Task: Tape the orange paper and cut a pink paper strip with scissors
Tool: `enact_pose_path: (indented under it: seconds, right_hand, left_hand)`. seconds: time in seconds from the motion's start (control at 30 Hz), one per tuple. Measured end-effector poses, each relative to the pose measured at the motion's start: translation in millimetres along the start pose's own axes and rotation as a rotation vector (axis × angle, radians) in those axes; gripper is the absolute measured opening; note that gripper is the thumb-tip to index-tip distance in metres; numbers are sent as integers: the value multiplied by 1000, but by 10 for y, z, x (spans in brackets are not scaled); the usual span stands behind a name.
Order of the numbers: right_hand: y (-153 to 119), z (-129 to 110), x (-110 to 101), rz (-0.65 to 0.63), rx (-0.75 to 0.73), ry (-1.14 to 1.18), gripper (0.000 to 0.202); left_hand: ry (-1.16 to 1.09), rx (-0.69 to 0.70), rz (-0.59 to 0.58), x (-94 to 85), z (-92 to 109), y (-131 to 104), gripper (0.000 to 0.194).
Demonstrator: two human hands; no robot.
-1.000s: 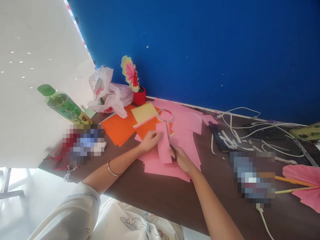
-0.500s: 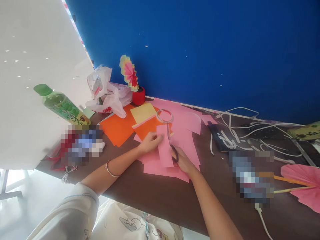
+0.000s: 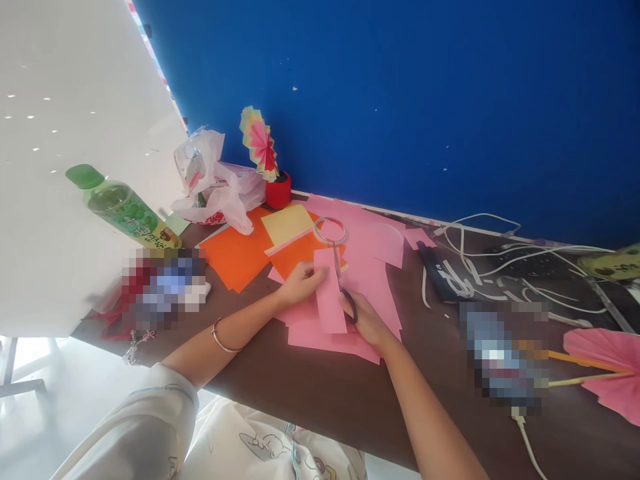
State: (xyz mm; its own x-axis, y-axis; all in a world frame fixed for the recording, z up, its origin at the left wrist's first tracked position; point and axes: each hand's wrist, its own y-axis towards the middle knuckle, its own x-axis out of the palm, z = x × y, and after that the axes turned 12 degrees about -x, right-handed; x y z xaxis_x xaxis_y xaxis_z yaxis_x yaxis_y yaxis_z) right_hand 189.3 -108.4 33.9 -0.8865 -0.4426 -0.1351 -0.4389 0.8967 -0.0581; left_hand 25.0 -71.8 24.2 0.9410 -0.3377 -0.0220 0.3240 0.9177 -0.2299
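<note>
Between the thumb and fingers of my left hand (image 3: 303,283) is the left edge of a pink paper piece (image 3: 330,308), held above the desk. My right hand (image 3: 365,320) is closed around the black handles of a pair of scissors (image 3: 351,305). The blades point away from me and lie along the paper's upper right edge; how far they are apart is too small to tell. Pink sheets (image 3: 373,280) lie spread beneath both hands. A roll of tape (image 3: 331,231) rests on the sheets just beyond the blade tips.
Orange paper (image 3: 235,257) and a yellow sheet (image 3: 287,225) lie left of centre. Behind them stand a plastic bag (image 3: 215,187) and a red pot (image 3: 279,191) with a folded paper fan (image 3: 259,143). A green-capped bottle (image 3: 125,213) is at left; white cables (image 3: 500,257) and a pink fan (image 3: 607,367) are at right.
The hands, paper and scissors keep nearly the same position. The whole view has shifted very slightly, and the blades sit at a marginally different angle by the paper's edge.
</note>
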Motion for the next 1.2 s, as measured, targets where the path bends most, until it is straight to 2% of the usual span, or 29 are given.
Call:
enact_pose_path:
  seconds: [0.4,0.7,1.03,1.2]
  right_hand:
    - [-4,3,5,1,27,15,49]
    - [-15,-54,25,9,-4,56,51]
    - [2,42,-6,3,5,16,45]
    - [8,39,-11,11,18,10,49]
  left_hand:
    - [-11,23,-18,-13,7,3,48]
    - [34,21,-29,-10,-70,37,44]
    - [2,-12,-26,-1,3,-8,45]
    - [25,-5,-47,-12,-7,-4,45]
